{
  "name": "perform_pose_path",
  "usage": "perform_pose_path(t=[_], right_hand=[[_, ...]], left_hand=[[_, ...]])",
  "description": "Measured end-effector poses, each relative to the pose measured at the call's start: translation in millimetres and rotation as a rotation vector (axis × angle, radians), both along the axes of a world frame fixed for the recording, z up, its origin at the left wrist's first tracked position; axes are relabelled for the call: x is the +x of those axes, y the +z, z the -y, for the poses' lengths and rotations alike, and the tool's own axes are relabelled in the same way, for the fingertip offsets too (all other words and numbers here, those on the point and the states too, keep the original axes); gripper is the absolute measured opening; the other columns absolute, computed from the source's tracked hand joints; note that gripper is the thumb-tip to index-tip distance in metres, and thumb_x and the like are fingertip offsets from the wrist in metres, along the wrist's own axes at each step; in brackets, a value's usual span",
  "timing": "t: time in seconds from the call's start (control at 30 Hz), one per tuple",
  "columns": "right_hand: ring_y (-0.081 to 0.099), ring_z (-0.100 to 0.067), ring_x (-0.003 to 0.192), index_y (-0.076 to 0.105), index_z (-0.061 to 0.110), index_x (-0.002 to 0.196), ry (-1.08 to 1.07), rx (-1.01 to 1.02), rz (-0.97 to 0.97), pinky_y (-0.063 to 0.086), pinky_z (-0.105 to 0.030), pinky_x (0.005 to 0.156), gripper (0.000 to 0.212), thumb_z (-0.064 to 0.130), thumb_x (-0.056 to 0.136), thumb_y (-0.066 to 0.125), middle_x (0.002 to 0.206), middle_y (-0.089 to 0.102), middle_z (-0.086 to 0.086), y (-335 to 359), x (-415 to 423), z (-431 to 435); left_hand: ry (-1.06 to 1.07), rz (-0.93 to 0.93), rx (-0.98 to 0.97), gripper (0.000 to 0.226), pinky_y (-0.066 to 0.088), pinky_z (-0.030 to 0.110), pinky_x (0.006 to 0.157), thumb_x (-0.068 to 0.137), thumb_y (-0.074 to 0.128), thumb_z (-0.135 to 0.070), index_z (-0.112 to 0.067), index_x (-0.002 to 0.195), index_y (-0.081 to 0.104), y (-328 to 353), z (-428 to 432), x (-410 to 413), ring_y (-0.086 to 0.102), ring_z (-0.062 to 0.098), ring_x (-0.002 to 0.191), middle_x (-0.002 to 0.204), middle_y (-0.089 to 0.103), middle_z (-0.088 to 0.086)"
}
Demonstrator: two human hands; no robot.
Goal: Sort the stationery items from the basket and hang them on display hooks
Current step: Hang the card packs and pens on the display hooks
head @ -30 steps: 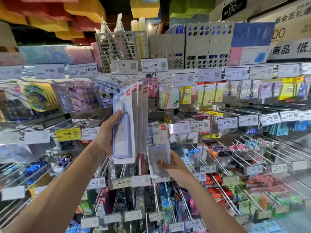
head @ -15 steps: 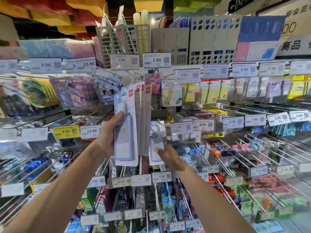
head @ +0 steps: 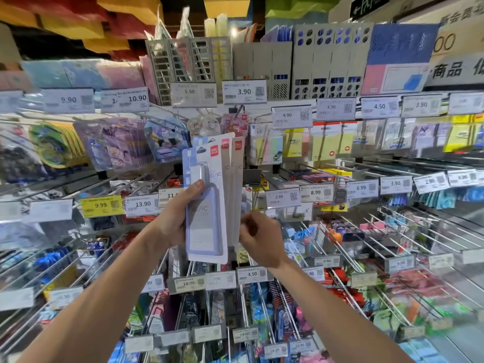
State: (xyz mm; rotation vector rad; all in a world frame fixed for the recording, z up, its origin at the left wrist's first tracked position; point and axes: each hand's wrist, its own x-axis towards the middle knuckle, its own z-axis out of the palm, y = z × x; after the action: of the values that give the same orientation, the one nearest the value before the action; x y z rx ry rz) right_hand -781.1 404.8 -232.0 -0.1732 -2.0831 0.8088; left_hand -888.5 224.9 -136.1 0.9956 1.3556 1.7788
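Upright in the left hand (head: 174,221), a fan of flat lilac-and-white cardboard blister packs (head: 209,218); probably light, stiff yet bendable, slick on the plastic; best pinched low on the card, punched top free; that hand curled round them, thumb across the front; right hand (head: 262,239) just beside the fan's right edge, fingers curled, pinching or touching the rear card, too blurred to tell; beyond both hands, wire display hooks (head: 419,230), white price tags (head: 282,197).

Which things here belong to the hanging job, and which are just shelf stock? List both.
Job: left hand holding the fanned carded packs; right hand at their edge; display hooks.

Shelf stock: sticky notes; file holders; 3.90 price tag; yellow 9.99 tag.
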Motion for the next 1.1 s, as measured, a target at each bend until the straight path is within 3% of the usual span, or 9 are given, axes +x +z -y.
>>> perform_pose_path(t=[0.17, 0.3, 0.4, 0.67, 0.8, 0.87, 0.93, 1.0, 1.1], right_hand=[[0.044, -0.012, 0.048, 0.050, 0.025, 0.094, 0.195, -0.158, -0.483, 0.033, -0.035, 0.043, 0.011, 0.027, 0.105, 0.049, 0.061, 0.049, 0.003, 49.4, 27.2, 39.6], [0.048, -0.012, 0.064, 0.044, 0.027, 0.100, 0.156, -0.061, -0.237, 0.040, -0.027, 0.054, 0.046, 0.060, 0.085, 0.072, 0.078, 0.049, 0.009, 69.7, 40.6, 64.0], [0.051, -0.010, 0.087, 0.041, 0.024, 0.117, -0.003, 0.035, -0.059, 0.048, -0.025, 0.068, 0.070, 0.057, 0.073, 0.084, 0.104, 0.050, 0.007, 68.5, 41.1, 70.5], [0.063, -0.008, 0.080, 0.057, 0.019, 0.111, 0.194, -0.264, -0.170, 0.049, -0.023, 0.067, 0.026, 0.032, 0.094, 0.073, 0.093, 0.065, 0.008, 76.9, 54.7, 65.5], [0.071, -0.023, 0.102, 0.061, 0.026, 0.108, 0.443, -0.609, -0.204, 0.060, -0.040, 0.087, 0.025, 0.032, 0.088, 0.074, 0.110, 0.072, -0.005, 72.6, 62.4, 46.1], [0.072, -0.030, 0.103, 0.062, 0.024, 0.110, 0.574, -0.761, -0.131, 0.061, -0.046, 0.087, 0.036, 0.031, 0.080, 0.081, 0.115, 0.072, -0.014, 61.4, 67.9, 27.5], [0.071, -0.032, 0.104, 0.059, 0.014, 0.117, 0.654, -0.876, -0.036, 0.060, -0.044, 0.088, 0.052, 0.026, 0.074, 0.085, 0.116, 0.072, -0.014, 37.6, 73.0, 9.9], [0.070, -0.029, 0.109, 0.059, 0.014, 0.124, 0.615, -0.908, 0.062, 0.059, -0.038, 0.088, 0.056, 0.024, 0.075, 0.086, 0.118, 0.073, -0.010, 6.5, 76.3, -1.3], [0.068, -0.029, 0.117, 0.066, 0.023, 0.125, 0.472, -0.891, 0.105, 0.058, -0.031, 0.088, 0.051, 0.017, 0.079, 0.086, 0.121, 0.074, -0.006, -37.2, 77.6, -11.3]], left_hand=[[0.032, 0.002, -0.047, 0.082, 0.056, 0.055, 0.096, 0.054, 0.092, -0.068, -0.014, 0.114, 0.077, -1.6, -4.1, 7.2, 0.070, 0.040, 0.105, 0.120, 0.072, 0.023], [0.102, 0.018, -0.017, 0.082, 0.057, 0.048, 0.095, 0.074, 0.082, -0.061, -0.002, 0.129, 0.067, 1.1, -5.2, 13.5, 0.069, 0.040, 0.109, 0.125, 0.069, 0.028], [0.116, 0.023, 0.022, 0.065, 0.059, 0.044, 0.094, 0.091, 0.063, -0.050, -0.002, 0.135, 0.063, 0.5, -6.0, 15.1, 0.067, 0.040, 0.116, 0.130, 0.067, 0.027], [0.126, 0.015, -0.050, 0.092, 0.058, 0.045, 0.085, 0.077, 0.042, -0.084, -0.019, 0.138, 0.062, 3.1, -8.5, 20.9, 0.070, 0.036, 0.106, 0.127, 0.068, 0.025], [0.207, -0.123, -0.086, 0.091, 0.042, 0.034, 0.050, 0.083, 0.040, -0.083, -0.019, 0.143, 0.058, 2.7, -10.8, 20.6, 0.049, 0.030, 0.059, 0.103, 0.055, 0.024], [0.152, -0.098, -0.082, 0.085, 0.047, 0.057, 0.063, 0.083, 0.054, -0.081, -0.021, 0.144, 0.058, 2.9, -9.6, 21.7, 0.046, 0.042, 0.085, 0.121, 0.047, 0.037], [0.122, 0.006, -0.079, 0.090, 0.032, 0.079, 0.096, 0.068, 0.072, -0.082, -0.027, 0.138, 0.064, 2.5, -4.5, 21.2, 0.038, 0.043, 0.108, 0.133, 0.040, 0.049], [0.118, 0.047, -0.056, 0.082, 0.029, 0.071, 0.101, 0.063, 0.077, -0.081, -0.031, 0.128, 0.072, 2.0, -0.7, 20.2, 0.044, 0.030, 0.102, 0.131, 0.055, 0.039], [0.156, 0.072, -0.057, 0.076, 0.055, 0.048, 0.091, 0.079, 0.062, -0.072, -0.025, 0.138, 0.064, 1.6, -0.6, 14.3, 0.071, 0.033, 0.099, 0.129, 0.069, 0.015]])
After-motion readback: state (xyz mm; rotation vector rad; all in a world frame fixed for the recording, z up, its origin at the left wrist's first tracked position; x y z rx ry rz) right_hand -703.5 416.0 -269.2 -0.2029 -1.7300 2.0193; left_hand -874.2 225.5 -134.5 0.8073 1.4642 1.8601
